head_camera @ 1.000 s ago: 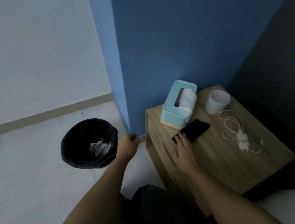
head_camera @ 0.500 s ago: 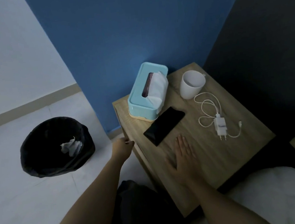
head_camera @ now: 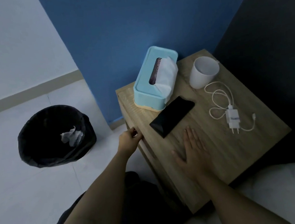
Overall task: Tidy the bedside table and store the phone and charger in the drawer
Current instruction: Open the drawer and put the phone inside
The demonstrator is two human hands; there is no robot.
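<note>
At the left of the frame a round black-lined waste bin (head_camera: 55,135) holding crumpled white paper stands on the floor. The left hand (head_camera: 129,139), centre frame, curls its fingers on the front edge of the wooden counter (head_camera: 219,151). Right of centre, a pale blue tissue box (head_camera: 154,77) touches the flat black phone (head_camera: 172,116); the right hand (head_camera: 191,152) lies flat, fingers spread, holding nothing. Further right sit a white cup (head_camera: 203,72) and the white charger with coiled cable (head_camera: 232,117).

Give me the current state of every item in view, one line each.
phone: flat on table, screen dark
charger: on table, cable loosely coiled
cup: upright
tissue box: tissue sticking out
bin: lined, crumpled tissue inside
left hand: at table's front edge
right hand: flat, empty
</note>
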